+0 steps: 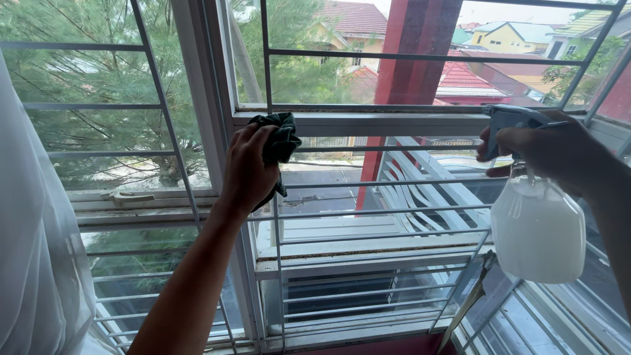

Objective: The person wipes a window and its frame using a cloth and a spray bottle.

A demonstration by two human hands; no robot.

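Note:
My left hand (248,164) grips a dark green cloth (281,137) and presses it against the window glass, just right of the white vertical frame post (211,131). My right hand (545,148) holds a spray bottle (537,227) by its grey trigger head, at the right side of the view. The bottle is translucent white with pale liquid inside. Its nozzle points left toward the pane. The two hands are well apart, with the grille bars (368,54) between them.
A white metal grille of horizontal and vertical bars covers the windows. A white sheer curtain (33,250) hangs at the far left. A window latch (128,196) sits on the left sill. Outside are trees, a red pillar (414,59) and rooftops.

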